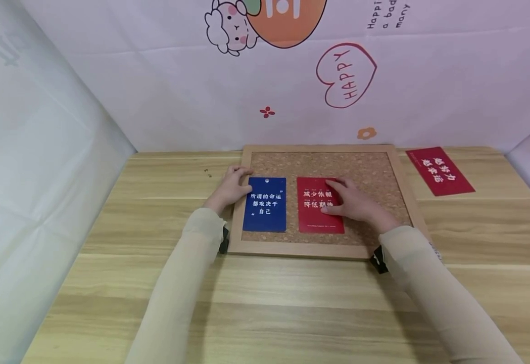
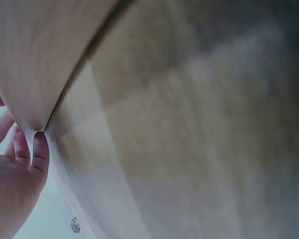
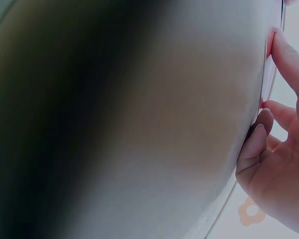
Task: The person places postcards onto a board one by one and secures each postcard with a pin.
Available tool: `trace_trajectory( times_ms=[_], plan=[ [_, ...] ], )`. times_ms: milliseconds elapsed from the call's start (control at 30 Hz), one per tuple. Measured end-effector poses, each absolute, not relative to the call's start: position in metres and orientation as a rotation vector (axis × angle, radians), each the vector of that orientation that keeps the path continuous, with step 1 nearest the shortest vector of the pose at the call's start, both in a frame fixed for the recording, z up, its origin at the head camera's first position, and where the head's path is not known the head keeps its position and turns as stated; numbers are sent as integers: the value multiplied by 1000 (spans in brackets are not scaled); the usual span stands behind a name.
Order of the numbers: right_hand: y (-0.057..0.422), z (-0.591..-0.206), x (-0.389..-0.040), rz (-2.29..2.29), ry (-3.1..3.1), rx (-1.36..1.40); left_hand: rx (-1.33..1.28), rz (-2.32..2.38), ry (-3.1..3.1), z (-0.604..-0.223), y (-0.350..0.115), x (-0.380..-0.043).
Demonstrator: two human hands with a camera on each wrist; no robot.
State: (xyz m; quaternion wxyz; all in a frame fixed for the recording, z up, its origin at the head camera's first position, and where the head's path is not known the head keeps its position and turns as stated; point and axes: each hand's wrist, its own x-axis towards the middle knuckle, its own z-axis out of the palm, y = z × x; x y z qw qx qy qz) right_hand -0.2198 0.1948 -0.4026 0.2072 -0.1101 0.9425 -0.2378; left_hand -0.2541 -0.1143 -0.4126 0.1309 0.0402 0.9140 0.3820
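A cork board [image 1: 266, 237] in a wooden frame lies on the table. On its left part is a blue card [image 1: 265, 221] with white writing and a small pale round spot at its top. My left hand [image 1: 233, 188] rests at the frame's left edge, its thumb by the blue card. Right of that card lies a red card [image 1: 307, 215] with white writing. My right hand [image 1: 359, 202] touches it, index fingertip near the top and thumb lower on the right side. In the right wrist view, other fingers of the right hand [image 3: 281, 169] are bent beneath.
Another red card [image 1: 441, 172] lies slanted on the wooden table [image 1: 292, 308], right of the board. Small dark specks [image 1: 207, 173] show left of the board. A printed white cloth [image 1: 178, 101] hangs behind, and another white cloth [image 1: 42, 202] borders the left side.
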Motion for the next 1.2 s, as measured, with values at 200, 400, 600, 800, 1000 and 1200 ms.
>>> trace_trajectory(
  times_ms=[200, 400, 600, 800, 1000, 1200],
  plan=[
    [194, -402, -219, -675, 2624, -306, 118, 1099, 2664, -413, -114, -255],
    [195, -401, -219, -689, 2616, -317, 153, 1047, 2697, -411, -112, -256],
    [196, -402, -219, -684, 2620, -315, 177, 1051, 2709, -408, -113, -257],
    [196, -403, -219, -687, 2624, -305, 80, 1172, 2741, -405, -117, -258],
    [196, -404, -217, -701, 2623, -305, -137, 1204, 2850, -402, -131, -258],
    [196, -403, -217, -709, 2628, -314, -291, 1136, 2919, -402, -151, -255]
  ],
)
